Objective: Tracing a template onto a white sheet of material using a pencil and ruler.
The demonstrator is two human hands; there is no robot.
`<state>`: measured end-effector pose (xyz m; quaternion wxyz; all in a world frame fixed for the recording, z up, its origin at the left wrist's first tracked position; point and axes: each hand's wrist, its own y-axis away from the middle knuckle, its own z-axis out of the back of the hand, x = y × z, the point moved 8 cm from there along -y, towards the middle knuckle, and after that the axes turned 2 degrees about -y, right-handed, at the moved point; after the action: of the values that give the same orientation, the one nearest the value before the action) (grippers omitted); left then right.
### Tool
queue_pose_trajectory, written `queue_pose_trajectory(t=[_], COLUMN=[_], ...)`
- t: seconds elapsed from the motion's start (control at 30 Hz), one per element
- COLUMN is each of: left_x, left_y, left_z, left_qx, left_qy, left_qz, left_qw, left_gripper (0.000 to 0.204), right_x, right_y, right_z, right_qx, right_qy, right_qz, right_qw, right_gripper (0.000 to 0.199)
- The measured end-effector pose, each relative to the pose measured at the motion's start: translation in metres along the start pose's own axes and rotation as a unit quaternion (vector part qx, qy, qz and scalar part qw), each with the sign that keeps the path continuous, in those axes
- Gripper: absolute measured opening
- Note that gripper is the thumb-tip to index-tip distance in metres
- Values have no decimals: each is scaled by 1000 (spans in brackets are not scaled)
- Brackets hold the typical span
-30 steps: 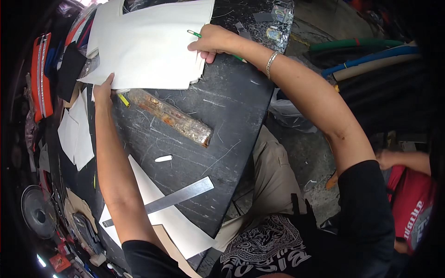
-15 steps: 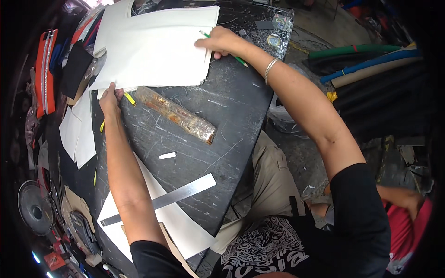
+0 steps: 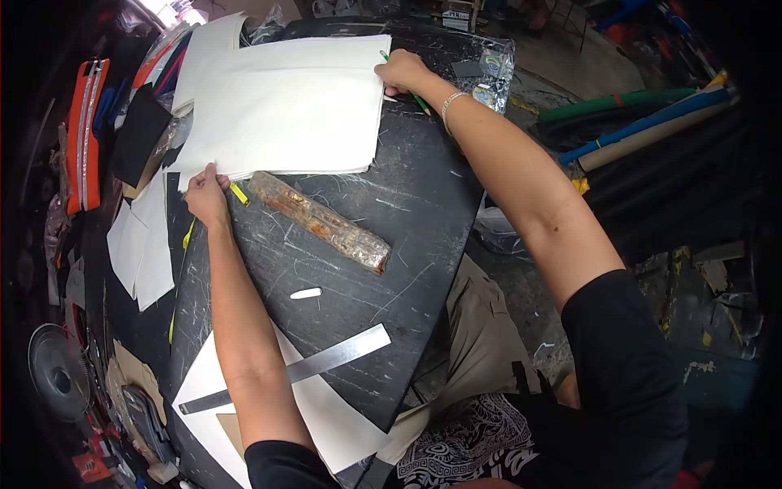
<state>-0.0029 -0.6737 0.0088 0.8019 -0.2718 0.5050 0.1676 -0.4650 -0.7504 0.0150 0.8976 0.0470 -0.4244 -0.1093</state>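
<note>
A stack of white sheets (image 3: pixel 285 106) lies at the far side of the dark table (image 3: pixel 428 212). My left hand (image 3: pixel 208 197) pinches its near left corner, thumb and fingers pressed together. At the stack's right edge, close to the far corner, my right hand (image 3: pixel 403 72) is closed on the sheets. A green pencil (image 3: pixel 421 103) is tucked in that same hand, sticking out on both sides. Just nearer than the stack lies a long bar wrapped in clear, brown-stained plastic (image 3: pixel 322 224). A yellow strip (image 3: pixel 239 193), perhaps measuring tape, shows beside my left hand.
A white chalk-like piece (image 3: pixel 306 293) lies mid-table. Nearer, a steel ruler (image 3: pixel 342 350) rests across white cut pieces (image 3: pixel 342 420), partly under my left forearm. More white pieces (image 3: pixel 142 248) are at the left. Green and blue rolls (image 3: pixel 607 108) lie beyond the table's right side.
The view has shifted, so the table sits lower. My right hand has drawn back from the top sheet to the stack's right edge. My left hand stays at the near left corner.
</note>
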Motion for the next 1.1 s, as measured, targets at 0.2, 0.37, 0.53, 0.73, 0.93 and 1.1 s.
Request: queue_pose_trajectory(t=[0.2, 0.37, 0.53, 0.73, 0.93, 1.1], left_x=[-10, 4, 4, 13, -2, 1], left_y=[2, -2, 5, -1, -6, -4], left_z=[-29, 2, -13, 5, -14, -12], left_qx=[14, -4, -12, -34, 0, -16], left_qy=[-108, -55, 16, -33, -46, -55], left_qz=[-31, -28, -27, -17, -46, -36], left_qw=[994, 998, 999, 999, 998, 998], left_gripper=[30, 30, 37, 57, 51, 47], right_x=[6, 56, -5, -41, -2, 25], right_y=[2, 143, 252, 254, 151, 86], right_z=[50, 69, 59, 23, 5, -30], right_qx=[-76, -125, -118, -29, -102, -125], right_qy=[31, -186, -96, -171, -127, 59], right_qz=[87, 357, 452, 332, 377, 309], right_qw=[993, 907, 879, 927, 912, 941], right_gripper=[34, 33, 32, 23, 31, 33])
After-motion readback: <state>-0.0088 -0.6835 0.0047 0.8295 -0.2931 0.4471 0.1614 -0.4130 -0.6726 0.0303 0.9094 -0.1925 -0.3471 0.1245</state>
